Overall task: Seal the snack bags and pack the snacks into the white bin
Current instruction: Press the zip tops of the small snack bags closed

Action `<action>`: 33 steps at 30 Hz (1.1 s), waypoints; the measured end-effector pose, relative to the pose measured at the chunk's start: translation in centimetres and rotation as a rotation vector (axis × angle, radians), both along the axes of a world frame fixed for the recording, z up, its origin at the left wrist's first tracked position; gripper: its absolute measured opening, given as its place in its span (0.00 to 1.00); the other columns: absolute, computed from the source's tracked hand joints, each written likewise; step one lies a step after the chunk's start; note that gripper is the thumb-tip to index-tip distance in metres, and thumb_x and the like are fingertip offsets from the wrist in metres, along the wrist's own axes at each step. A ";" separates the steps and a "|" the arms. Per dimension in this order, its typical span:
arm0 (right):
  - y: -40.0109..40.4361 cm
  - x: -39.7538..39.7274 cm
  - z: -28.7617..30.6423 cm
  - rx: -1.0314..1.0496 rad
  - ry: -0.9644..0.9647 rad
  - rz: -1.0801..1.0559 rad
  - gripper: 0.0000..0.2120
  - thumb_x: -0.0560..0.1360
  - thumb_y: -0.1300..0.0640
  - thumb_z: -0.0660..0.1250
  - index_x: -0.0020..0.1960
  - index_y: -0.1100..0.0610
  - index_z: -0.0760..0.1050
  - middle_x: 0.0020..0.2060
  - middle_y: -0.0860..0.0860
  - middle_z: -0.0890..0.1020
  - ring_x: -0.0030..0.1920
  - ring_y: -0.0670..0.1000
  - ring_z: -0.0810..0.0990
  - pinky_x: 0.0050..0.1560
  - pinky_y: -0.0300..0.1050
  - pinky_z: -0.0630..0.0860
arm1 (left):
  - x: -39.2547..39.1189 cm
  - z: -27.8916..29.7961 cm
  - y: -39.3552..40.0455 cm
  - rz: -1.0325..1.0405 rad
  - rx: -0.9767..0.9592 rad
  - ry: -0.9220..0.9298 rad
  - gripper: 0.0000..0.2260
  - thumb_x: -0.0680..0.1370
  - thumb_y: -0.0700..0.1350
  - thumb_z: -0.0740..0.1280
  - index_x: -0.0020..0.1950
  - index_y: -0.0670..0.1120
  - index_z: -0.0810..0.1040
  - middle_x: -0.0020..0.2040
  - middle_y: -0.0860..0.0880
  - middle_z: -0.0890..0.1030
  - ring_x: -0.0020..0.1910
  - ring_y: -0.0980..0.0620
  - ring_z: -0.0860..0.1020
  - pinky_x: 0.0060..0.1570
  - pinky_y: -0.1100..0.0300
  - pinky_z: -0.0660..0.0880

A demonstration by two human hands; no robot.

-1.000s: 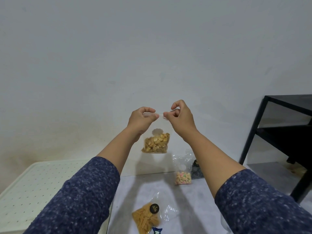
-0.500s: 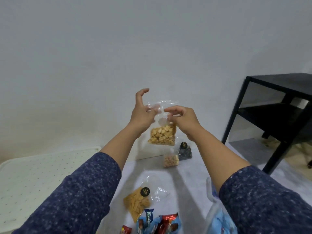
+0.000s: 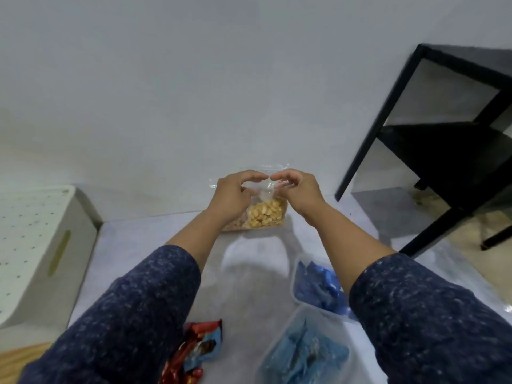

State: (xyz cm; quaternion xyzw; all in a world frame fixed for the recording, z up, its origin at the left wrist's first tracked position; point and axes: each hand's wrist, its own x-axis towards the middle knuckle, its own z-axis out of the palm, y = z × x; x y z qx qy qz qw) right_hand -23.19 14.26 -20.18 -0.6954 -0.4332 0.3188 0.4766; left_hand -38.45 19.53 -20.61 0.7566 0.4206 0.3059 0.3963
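Soft, even indoor light is filling the frame, dimming toward the upper corners. Pale forearm shadows are falling on the grey matte tabletop (image 3: pixel 249 273) at centre. Motion blur is smearing the red foil snack wrapper (image 3: pixel 194 353) at the bottom. Wide-angle distortion is bending the black metal shelf frame (image 3: pixel 388 115) at upper right.
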 end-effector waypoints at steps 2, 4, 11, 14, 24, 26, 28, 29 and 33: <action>1.2 1.7 -2.2 -0.024 -0.042 0.021 0.17 0.72 0.70 0.62 0.40 0.49 0.80 0.35 0.45 0.79 0.40 0.49 0.78 0.47 0.44 0.78 | 1.7 -2.4 0.4 0.034 -0.025 -0.006 0.21 0.73 0.29 0.61 0.56 0.50 0.80 0.56 0.51 0.80 0.48 0.57 0.80 0.40 0.77 0.71; 2.5 3.1 -4.2 -0.059 -0.091 0.062 0.15 0.73 0.69 0.61 0.43 0.51 0.81 0.36 0.44 0.78 0.41 0.49 0.78 0.48 0.44 0.78 | 3.0 -4.4 0.8 0.070 -0.065 -0.015 0.20 0.73 0.28 0.61 0.57 0.47 0.80 0.56 0.50 0.81 0.45 0.64 0.77 0.40 0.80 0.69; 5.7 5.6 -9.5 -0.151 -0.097 0.105 0.15 0.72 0.69 0.61 0.45 0.53 0.81 0.32 0.45 0.77 0.34 0.45 0.75 0.38 0.38 0.74 | 6.1 -8.4 2.4 0.172 -0.152 -0.013 0.17 0.74 0.27 0.63 0.58 0.40 0.80 0.49 0.51 0.77 0.40 0.63 0.74 0.35 0.80 0.69; 6.3 6.1 -10.5 -0.157 -0.049 0.133 0.14 0.71 0.69 0.62 0.48 0.55 0.81 0.32 0.45 0.76 0.33 0.44 0.73 0.37 0.39 0.73 | 6.6 -8.9 3.0 0.206 -0.132 0.047 0.17 0.75 0.28 0.61 0.57 0.42 0.80 0.46 0.54 0.75 0.38 0.62 0.73 0.33 0.79 0.69; 5.5 6.0 -8.9 -0.184 -0.323 0.201 0.30 0.71 0.61 0.67 0.70 0.47 0.66 0.72 0.52 0.61 0.72 0.50 0.61 0.69 0.43 0.62 | 4.6 -8.4 3.8 0.229 -0.055 0.211 0.17 0.75 0.35 0.66 0.61 0.50 0.77 0.70 0.45 0.65 0.68 0.47 0.68 0.66 0.61 0.65; 4.7 5.2 -7.9 -0.252 -0.430 0.229 0.36 0.71 0.57 0.68 0.74 0.42 0.57 0.77 0.51 0.52 0.76 0.52 0.51 0.73 0.53 0.57 | 3.1 -7.4 3.3 0.180 -0.016 0.304 0.21 0.75 0.39 0.68 0.67 0.50 0.72 0.73 0.44 0.60 0.72 0.48 0.63 0.67 0.63 0.60; 3.9 3.9 -6.8 -0.266 -0.504 0.249 0.39 0.71 0.55 0.68 0.75 0.40 0.52 0.77 0.50 0.49 0.77 0.51 0.47 0.72 0.55 0.54 | 1.0 -6.3 2.7 0.135 -0.018 0.371 0.26 0.75 0.42 0.70 0.71 0.51 0.68 0.75 0.44 0.57 0.73 0.48 0.60 0.66 0.64 0.59; 3.5 3.1 -6.3 -0.250 -0.520 0.258 0.39 0.71 0.54 0.68 0.75 0.40 0.52 0.77 0.50 0.49 0.77 0.51 0.47 0.72 0.55 0.54 | -0.2 -5.8 2.3 0.125 -0.027 0.391 0.27 0.74 0.44 0.70 0.72 0.51 0.66 0.75 0.44 0.56 0.73 0.49 0.60 0.65 0.64 0.59; 1.7 -1.0 -5.5 -0.205 -0.517 0.302 0.41 0.69 0.53 0.69 0.75 0.39 0.51 0.77 0.51 0.51 0.77 0.52 0.50 0.71 0.55 0.57 | -6.0 -4.9 0.4 0.138 -0.022 0.429 0.31 0.74 0.47 0.71 0.74 0.53 0.62 0.76 0.43 0.54 0.75 0.48 0.58 0.67 0.61 0.59</action>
